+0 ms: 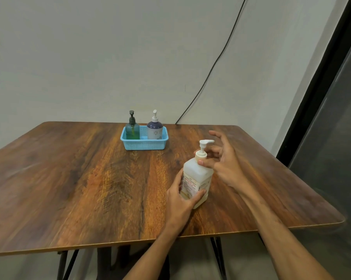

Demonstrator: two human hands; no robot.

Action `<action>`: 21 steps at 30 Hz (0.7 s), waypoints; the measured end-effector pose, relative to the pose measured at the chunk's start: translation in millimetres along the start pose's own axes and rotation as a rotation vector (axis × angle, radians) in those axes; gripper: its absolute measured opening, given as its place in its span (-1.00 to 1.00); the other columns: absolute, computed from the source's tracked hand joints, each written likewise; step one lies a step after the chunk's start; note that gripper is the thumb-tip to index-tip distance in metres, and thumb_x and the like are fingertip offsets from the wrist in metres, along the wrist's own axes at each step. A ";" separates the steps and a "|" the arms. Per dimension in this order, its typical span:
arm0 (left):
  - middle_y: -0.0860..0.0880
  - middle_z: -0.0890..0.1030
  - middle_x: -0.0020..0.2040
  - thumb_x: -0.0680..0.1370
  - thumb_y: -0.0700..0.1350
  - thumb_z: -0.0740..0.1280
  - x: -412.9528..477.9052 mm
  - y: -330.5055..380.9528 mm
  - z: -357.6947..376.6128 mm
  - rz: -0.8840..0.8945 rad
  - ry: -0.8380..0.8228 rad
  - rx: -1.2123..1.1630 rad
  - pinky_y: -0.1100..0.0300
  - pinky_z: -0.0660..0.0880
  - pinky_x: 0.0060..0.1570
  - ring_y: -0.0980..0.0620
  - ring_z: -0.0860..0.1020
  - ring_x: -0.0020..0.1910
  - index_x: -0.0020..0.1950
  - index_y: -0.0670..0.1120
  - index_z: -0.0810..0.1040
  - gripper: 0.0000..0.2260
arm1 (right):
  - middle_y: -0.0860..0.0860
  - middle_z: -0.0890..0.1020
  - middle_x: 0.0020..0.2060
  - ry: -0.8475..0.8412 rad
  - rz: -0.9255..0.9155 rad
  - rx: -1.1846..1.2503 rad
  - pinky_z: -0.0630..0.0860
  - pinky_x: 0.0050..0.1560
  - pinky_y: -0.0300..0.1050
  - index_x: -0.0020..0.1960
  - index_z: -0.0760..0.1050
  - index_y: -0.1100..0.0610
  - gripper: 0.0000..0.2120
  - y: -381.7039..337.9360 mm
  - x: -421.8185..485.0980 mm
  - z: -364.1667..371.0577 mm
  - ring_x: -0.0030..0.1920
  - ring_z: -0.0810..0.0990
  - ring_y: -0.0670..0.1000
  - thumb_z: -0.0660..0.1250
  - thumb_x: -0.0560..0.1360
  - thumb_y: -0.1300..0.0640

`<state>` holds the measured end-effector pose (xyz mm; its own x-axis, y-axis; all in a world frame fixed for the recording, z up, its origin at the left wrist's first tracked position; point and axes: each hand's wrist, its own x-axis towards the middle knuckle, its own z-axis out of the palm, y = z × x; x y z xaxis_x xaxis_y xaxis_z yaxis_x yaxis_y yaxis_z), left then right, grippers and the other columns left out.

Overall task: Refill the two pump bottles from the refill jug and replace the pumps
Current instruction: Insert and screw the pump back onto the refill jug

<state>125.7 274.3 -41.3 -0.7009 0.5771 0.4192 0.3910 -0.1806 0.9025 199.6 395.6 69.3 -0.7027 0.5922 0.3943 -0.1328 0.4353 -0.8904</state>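
The jug [197, 176] is stood on the table [89, 178], toward its near right. Its lower body is wrapped by the left hand [182, 197]. Its collar [201, 154] is pinched between the thumb and a finger of the right hand [225, 166], the other fingers being spread. The jug is judged stiff-walled, smooth and likely slippery, and its fill cannot be told. It is best held low around the body while the collar is twisted. Farther back, 2 pump bottles, a green bottle [132, 131] and a purple bottle [155, 131], are kept upright side by side in a basket [143, 145], pumps on.
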 end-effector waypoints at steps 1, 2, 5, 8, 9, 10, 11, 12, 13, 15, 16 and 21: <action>0.36 0.49 0.21 0.38 0.00 0.57 0.2 -0.3 -0.1 0.002 0.001 -0.003 0.53 0.41 0.09 0.39 0.45 0.24 0.42 0.17 0.34 -0.32 | 0.11 0.69 -0.03 0.026 0.000 -0.005 0.57 0.02 -0.16 0.44 0.28 0.07 -0.17 0.5 -0.1 1.2 -0.03 0.67 -0.05 0.54 0.31 0.46; 0.37 0.50 0.21 0.38 -0.01 0.58 0.5 0.1 -0.2 0.003 0.002 -0.005 0.53 0.41 0.09 0.39 0.45 0.24 0.42 0.17 0.35 -0.32 | 0.09 0.68 -0.06 0.047 -0.001 -0.005 0.58 0.00 -0.18 0.43 0.29 0.08 -0.16 0.9 -0.1 2.2 -0.07 0.66 -0.09 0.57 0.28 0.44; 0.36 0.50 0.22 0.38 0.00 0.58 1.1 -0.8 -0.4 0.010 0.005 -0.004 0.51 0.41 0.10 0.37 0.46 0.24 0.42 0.18 0.34 -0.32 | 0.03 0.64 -0.09 0.057 -0.002 0.011 0.60 0.00 -0.21 0.41 0.33 0.08 -0.13 3.0 -0.6 1.8 -0.11 0.64 -0.14 0.64 0.21 0.37; 0.36 0.47 0.23 0.38 0.01 0.57 0.8 -0.9 -0.2 0.003 0.004 0.009 0.54 0.40 0.10 0.41 0.43 0.25 0.41 0.20 0.32 -0.32 | 0.05 0.67 0.04 0.023 0.025 0.068 0.59 0.06 -0.19 0.34 0.48 0.15 -0.34 5.3 -1.6 -4.2 0.04 0.66 -0.02 0.61 0.29 0.30; 0.37 0.47 0.22 0.39 0.03 0.57 0.6 -1.6 0.0 0.000 0.006 0.014 0.55 0.39 0.10 0.41 0.42 0.25 0.41 0.22 0.31 -0.32 | 0.05 0.69 0.07 0.011 0.039 0.084 0.58 0.09 -0.16 0.29 0.55 0.15 -0.46 5.8 -2.0 -5.5 0.10 0.66 0.03 0.58 0.33 0.30; 0.38 0.46 0.22 0.39 0.04 0.57 0.7 -1.6 -0.1 -0.001 0.006 0.015 0.54 0.39 0.10 0.41 0.42 0.26 0.40 0.23 0.30 -0.32 | 0.03 0.70 0.07 0.003 0.055 0.087 0.57 0.12 -0.10 0.24 0.60 0.14 -0.55 6.3 -2.3 -6.0 0.13 0.65 0.07 0.56 0.37 0.29; 0.38 0.46 0.23 0.39 0.05 0.57 0.9 -2.5 0.2 -0.002 0.006 0.015 0.54 0.40 0.10 0.41 0.42 0.26 0.41 0.24 0.30 -0.32 | 0.02 0.71 0.06 0.000 0.070 0.082 0.57 0.13 -0.05 0.19 0.63 0.14 -0.61 6.3 -2.6 -5.9 0.13 0.66 0.07 0.54 0.38 0.29; 0.39 0.46 0.23 0.39 0.05 0.57 1.1 -2.6 0.3 -0.002 0.007 0.015 0.54 0.40 0.10 0.41 0.42 0.26 0.41 0.23 0.30 -0.32 | 0.02 0.72 0.04 0.008 0.077 0.073 0.58 0.11 -0.04 0.16 0.64 0.14 -0.64 6.6 -2.8 -5.1 0.11 0.67 0.06 0.54 0.38 0.29; 0.39 0.46 0.22 0.39 0.04 0.57 1.3 -3.6 0.5 -0.003 0.010 0.015 0.53 0.41 0.10 0.41 0.42 0.26 0.41 0.22 0.31 -0.32 | 0.02 0.72 0.01 0.029 0.076 0.066 0.58 0.06 -0.05 0.12 0.65 0.15 -0.66 6.2 -2.9 -3.7 0.06 0.68 0.02 0.56 0.36 0.29; 0.38 0.47 0.22 0.38 0.04 0.57 1.3 -4.4 0.9 0.003 0.011 0.018 0.48 0.43 0.12 0.38 0.43 0.26 0.42 0.19 0.32 -0.31 | 0.06 0.72 -0.06 0.080 0.053 0.046 0.60 -0.04 -0.04 0.04 0.65 0.17 -0.65 6.3 -2.6 -0.8 -0.06 0.68 0.02 0.63 0.28 0.25; 0.37 0.48 0.23 0.38 0.05 0.57 1.2 -4.3 0.5 0.005 0.009 0.019 0.44 0.45 0.14 0.36 0.44 0.26 0.43 0.19 0.33 -0.31 | 0.08 0.72 -0.07 0.095 0.039 0.029 0.62 -0.05 0.01 0.01 0.64 0.17 -0.62 6.8 -2.4 0.9 -0.08 0.66 0.07 0.66 0.24 0.21; 0.30 0.49 0.28 0.37 0.08 0.56 1.5 -6.2 0.4 0.005 0.012 0.022 0.31 0.48 0.23 0.31 0.45 0.29 0.46 0.16 0.35 -0.29 | 0.03 0.71 0.05 0.034 0.066 0.050 0.59 0.20 0.08 0.20 0.59 0.13 -0.45 6.8 -4.6 3.0 0.09 0.67 0.05 0.65 0.25 0.13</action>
<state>122.5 276.7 -46.3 -0.7060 0.5667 0.4247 0.4072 -0.1657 0.8982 199.8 393.9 60.7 -0.6868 0.6418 0.3411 -0.1220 0.3609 -0.9246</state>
